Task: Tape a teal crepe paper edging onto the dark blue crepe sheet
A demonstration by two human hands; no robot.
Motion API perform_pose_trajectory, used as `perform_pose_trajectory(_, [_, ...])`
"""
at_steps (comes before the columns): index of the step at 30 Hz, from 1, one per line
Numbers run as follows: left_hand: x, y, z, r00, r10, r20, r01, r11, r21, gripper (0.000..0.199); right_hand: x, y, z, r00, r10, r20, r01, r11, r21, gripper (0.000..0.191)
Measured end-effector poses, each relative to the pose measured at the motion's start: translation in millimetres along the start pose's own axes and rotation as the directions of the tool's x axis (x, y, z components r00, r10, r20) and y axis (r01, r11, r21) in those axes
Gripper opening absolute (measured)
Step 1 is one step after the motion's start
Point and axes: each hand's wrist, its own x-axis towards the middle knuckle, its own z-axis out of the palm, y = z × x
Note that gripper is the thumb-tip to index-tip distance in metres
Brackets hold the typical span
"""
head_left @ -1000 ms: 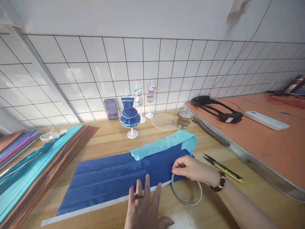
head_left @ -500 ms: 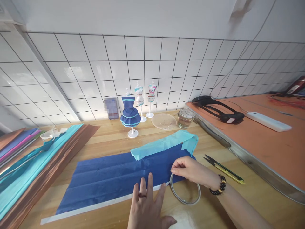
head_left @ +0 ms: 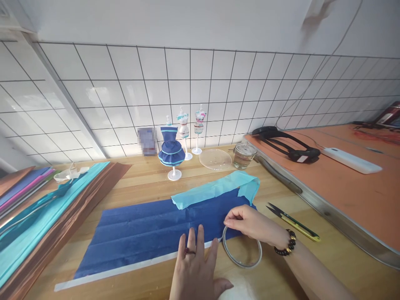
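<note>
A dark blue paper sheet (head_left: 140, 233) lies on the wooden table, with white tape (head_left: 125, 273) running along its near edge. My left hand (head_left: 198, 262) rests with fingers spread over that edge and the tape, near the sheet's right part. Between thumb and fingers, my right hand (head_left: 246, 223) pinches the rim of a roll of tape (head_left: 243, 265), which stands tilted at the tape's right end. Above the sheet's far edge lies a folded light-blue paper strip (head_left: 215, 189), its right end bent toward me.
Thread snips (head_left: 293, 223) lie right of my right hand. Behind stand a blue-dressed mini mannequin (head_left: 171, 152), two more mannequins, a clear disc (head_left: 215, 159) and a glass of water (head_left: 244, 156). Coloured paper sheets (head_left: 62, 225) cover the left side; a black headset (head_left: 287, 143) sits on the orange mat.
My left hand has slid slightly to the right along the taped edge. My right hand and the roll stay almost where they were.
</note>
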Motion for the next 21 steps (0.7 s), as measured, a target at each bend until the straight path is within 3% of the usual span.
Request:
perform_pose_trajectory(7, [6, 4, -2.8, 0.992, 0.089, -0.086, -0.085, 0.995, 0.049, 0.075, -5, -5, -2, 1.0, 0.015, 0.008, -0.015, 1.0, 0.024, 0.03])
perform_pose_trajectory(14, [8, 6, 0.7, 0.991, 0.09, -0.097, -0.094, 0.995, -0.039, 0.077, -14, -13, -6, 1.0, 0.019, 0.024, -0.021, 0.996, 0.092, 0.033])
perform_pose_trajectory(21, [7, 4, -0.7, 0.993, 0.083, -0.082, -0.088, 0.994, -0.064, 0.078, -20, -18, -9, 0.998, -0.049, -0.041, 0.05, 0.998, 0.028, 0.027])
